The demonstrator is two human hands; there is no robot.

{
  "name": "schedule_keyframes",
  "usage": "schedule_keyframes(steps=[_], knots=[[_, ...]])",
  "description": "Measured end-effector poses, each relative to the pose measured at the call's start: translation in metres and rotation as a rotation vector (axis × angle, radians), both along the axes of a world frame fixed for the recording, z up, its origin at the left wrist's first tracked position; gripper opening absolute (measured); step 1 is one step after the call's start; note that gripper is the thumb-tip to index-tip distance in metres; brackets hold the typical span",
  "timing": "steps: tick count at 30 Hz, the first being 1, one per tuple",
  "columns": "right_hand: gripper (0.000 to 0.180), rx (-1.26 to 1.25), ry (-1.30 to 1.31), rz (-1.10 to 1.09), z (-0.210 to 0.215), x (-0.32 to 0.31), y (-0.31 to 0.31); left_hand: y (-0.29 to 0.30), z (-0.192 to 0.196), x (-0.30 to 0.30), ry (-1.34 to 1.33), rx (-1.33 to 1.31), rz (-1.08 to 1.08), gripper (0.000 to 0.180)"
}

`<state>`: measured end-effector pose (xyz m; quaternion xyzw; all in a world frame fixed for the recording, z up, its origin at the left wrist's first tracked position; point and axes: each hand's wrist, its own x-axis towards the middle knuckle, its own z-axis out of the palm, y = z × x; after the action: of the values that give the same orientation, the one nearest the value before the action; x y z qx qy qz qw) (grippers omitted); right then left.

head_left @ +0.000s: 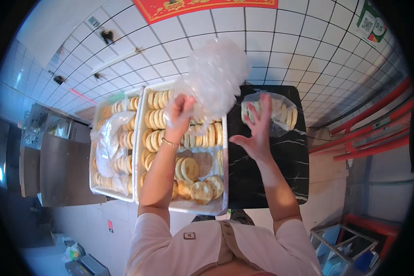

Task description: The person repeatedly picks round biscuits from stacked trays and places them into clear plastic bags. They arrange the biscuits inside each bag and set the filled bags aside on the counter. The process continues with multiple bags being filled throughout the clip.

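Note:
My left hand (181,112) is closed on a clear plastic bag (218,69), which billows up and to the right over the far part of a white tray (226,172). Rows of round flat breads (188,169) fill that tray below my left forearm. Over the black marbled table, my right hand (257,126) is open with its fingers spread, holding nothing. Just beyond its fingers a clear bag of flat breads (280,112) lies on the table; the hand partly covers it, and I cannot tell whether they touch.
A second white tray (93,181) of flat breads stands at the left, with crumpled plastic (110,142) over it. The black marbled table (271,184) adjoins the trays on the right. Behind rises a white tiled wall (271,60). Red rails (368,133) run along the right side.

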<state>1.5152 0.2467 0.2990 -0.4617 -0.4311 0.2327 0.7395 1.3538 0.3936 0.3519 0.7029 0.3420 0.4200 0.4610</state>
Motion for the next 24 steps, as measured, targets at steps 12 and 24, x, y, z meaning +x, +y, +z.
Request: schedule_keyframes(steps=[12, 24], knots=[[0.027, 0.116, 1.076, 0.465, -0.045, -0.159, 0.056, -0.034, -0.032, -0.237, -1.001, -0.726, 0.11, 0.025], [0.046, -0.484, -0.619, 0.181, 0.006, -0.344, 0.05, 0.035, -0.003, -0.432, -0.598, -0.588, -0.048, 0.023]])
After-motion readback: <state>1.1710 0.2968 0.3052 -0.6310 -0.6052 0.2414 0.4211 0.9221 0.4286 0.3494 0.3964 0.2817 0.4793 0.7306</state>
